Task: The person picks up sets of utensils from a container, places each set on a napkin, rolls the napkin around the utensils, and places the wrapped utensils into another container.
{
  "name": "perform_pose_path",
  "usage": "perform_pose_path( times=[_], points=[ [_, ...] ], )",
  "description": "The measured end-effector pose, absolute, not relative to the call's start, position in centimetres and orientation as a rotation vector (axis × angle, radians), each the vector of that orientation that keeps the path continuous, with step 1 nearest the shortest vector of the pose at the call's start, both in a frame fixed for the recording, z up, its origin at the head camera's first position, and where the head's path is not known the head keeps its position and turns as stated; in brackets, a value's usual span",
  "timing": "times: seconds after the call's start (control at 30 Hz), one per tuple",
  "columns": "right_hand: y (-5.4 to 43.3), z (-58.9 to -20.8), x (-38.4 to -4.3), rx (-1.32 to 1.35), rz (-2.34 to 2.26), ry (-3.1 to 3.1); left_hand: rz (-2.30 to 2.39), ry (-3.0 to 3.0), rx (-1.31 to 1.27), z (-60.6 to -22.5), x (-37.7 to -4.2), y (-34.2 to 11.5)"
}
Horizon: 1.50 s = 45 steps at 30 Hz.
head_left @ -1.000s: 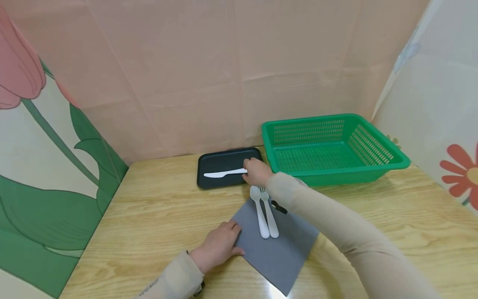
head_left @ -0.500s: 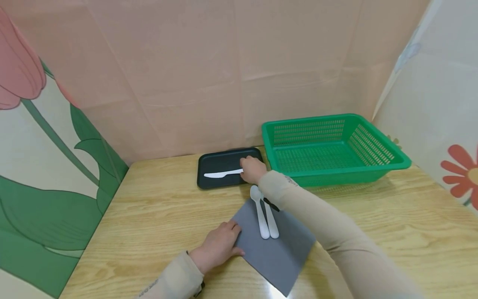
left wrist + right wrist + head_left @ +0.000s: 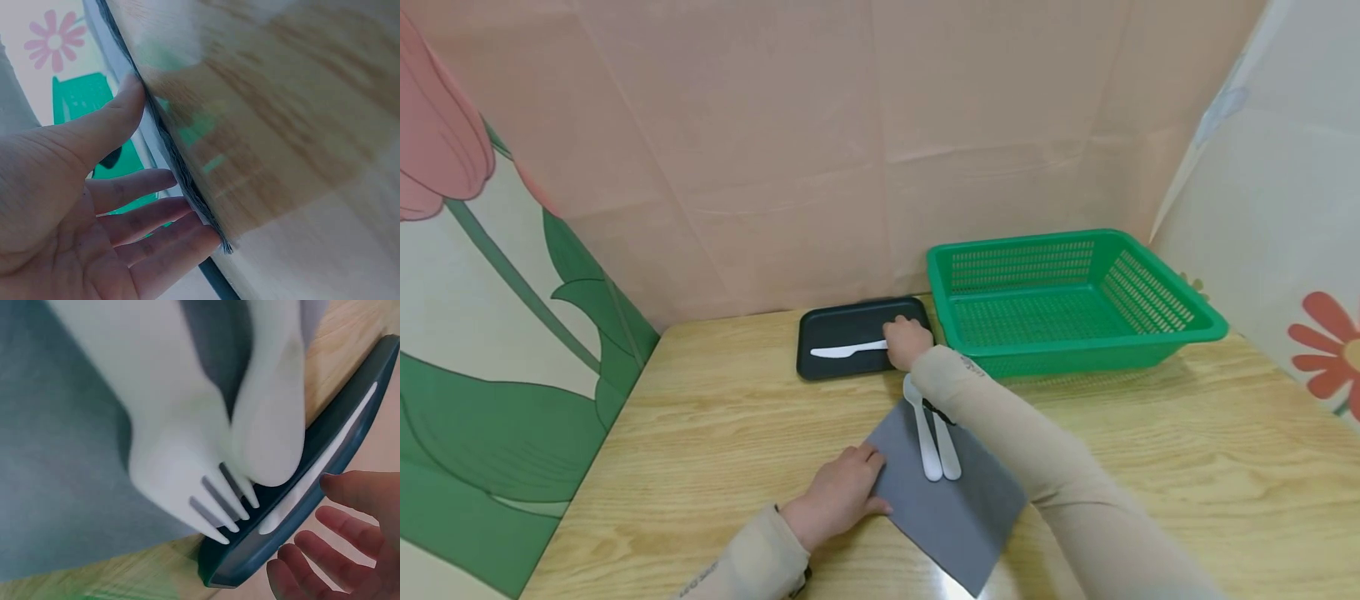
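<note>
My left hand (image 3: 835, 493) lies at the left edge of a grey napkin (image 3: 962, 525), its thumb and fingertips touching that edge with relaxed fingers. On the napkin rest a white spoon (image 3: 928, 446) and a white fork (image 3: 181, 450), side by side. In the head view my right sleeve covers the fork's tines. A white knife (image 3: 838, 351) lies in a black tray (image 3: 857, 312). Over the tray's right end, my right hand (image 3: 907, 342) overlaps the knife handle. In the right wrist view its fingers are loosely spread, with the thumb tip right by the knife (image 3: 319, 469).
A green plastic basket (image 3: 1082, 342) with mesh sides stands just right of the tray at the back. Behind the wooden table (image 3: 722, 433) hangs a pink sheet (image 3: 737, 167). Flower-printed panels (image 3: 467, 400) stand at both sides.
My right hand has shifted slightly left over the tray's end, and its forearm has swung left, now covering the fork's tines. The knife and my left hand have stayed in place.
</note>
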State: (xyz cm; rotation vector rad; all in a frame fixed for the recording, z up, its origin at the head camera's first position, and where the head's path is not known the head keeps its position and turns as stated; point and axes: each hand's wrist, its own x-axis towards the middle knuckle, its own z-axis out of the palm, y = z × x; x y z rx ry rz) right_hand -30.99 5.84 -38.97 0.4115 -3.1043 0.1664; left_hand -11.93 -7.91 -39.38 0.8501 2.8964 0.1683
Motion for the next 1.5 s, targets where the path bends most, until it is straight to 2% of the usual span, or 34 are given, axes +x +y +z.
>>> perform_pose_path(
  times=[0.33,1.5],
  points=[
    [6.1,-40.3,-31.6,0.401,0.137,-3.112,0.166,2.897,0.833,-39.4,-12.0,-7.8],
    [6.0,-40.7,-31.7,0.532,0.108,-3.06,0.141,2.929,0.858,-39.6,-12.0,-8.0]
  ],
)
